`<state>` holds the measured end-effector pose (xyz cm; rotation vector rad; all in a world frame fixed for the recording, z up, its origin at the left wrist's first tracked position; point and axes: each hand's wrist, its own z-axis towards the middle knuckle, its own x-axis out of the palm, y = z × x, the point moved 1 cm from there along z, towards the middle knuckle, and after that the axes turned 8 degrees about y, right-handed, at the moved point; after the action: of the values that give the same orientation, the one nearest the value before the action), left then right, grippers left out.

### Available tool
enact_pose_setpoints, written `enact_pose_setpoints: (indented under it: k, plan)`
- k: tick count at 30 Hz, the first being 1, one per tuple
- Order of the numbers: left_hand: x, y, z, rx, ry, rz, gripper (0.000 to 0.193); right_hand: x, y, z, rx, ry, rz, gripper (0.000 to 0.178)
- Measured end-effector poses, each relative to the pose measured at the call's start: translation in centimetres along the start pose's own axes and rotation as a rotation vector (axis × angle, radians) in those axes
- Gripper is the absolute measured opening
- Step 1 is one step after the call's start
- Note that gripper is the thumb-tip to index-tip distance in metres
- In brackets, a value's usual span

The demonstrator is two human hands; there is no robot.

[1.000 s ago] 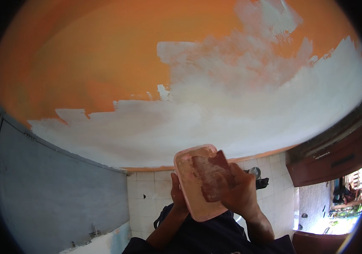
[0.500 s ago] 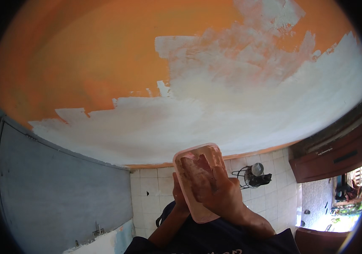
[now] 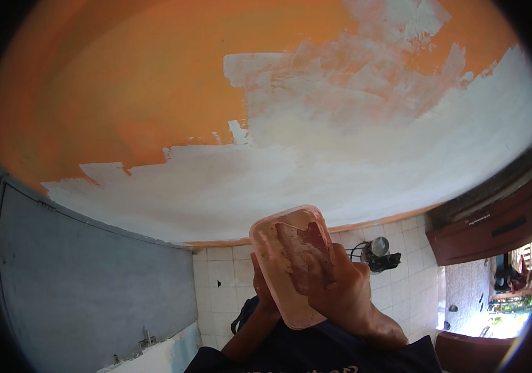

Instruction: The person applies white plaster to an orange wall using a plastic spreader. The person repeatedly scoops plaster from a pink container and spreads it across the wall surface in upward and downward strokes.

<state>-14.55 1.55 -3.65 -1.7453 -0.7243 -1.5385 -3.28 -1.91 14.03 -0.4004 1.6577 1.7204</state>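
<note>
A pale pink, rounded rectangular tray (image 3: pixel 300 315) tilts in front of my body, its inside smeared with paste. My left hand (image 3: pixel 263 285) grips it from the left side, with most of the fingers hidden behind it. My right hand (image 3: pixel 345 291) is closed on a flat, reddish-brown scraper (image 3: pixel 300 239) inside the tray. Whitish paste coats part of the scraper, and my fingers lie along its face. Beyond the tray rises an orange wall (image 3: pixel 135 87), its lower part and right side covered by a white coat (image 3: pixel 210 186) with a ragged upper edge.
On the left stands a grey door (image 3: pixel 92 248). White tiles (image 3: pixel 219 298) cover the floor. A black wire stand (image 3: pixel 358 253) with a round, light-coloured container (image 3: pixel 379 246) and a dark object sits right of the tray. Farther right, a brown door (image 3: pixel 490 224) borders a bright opening.
My right hand and the scraper have shifted slightly right across the tray. The tray has moved a little left and up. My left hand keeps its hold.
</note>
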Motion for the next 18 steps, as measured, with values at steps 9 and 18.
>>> enact_pose_setpoints:
  k: [9,18]
  plan:
    - [-1.0,0.5,-0.4,-0.01,0.054,0.072,0.068,3.7,-2.2,-1.0,-0.338,-0.071,-0.123,0.021]
    - [2.2,-0.1,0.2,0.045,0.27,-0.15,0.071,1.3,-1.7,-0.1,-0.057,0.088,-0.119,0.031]
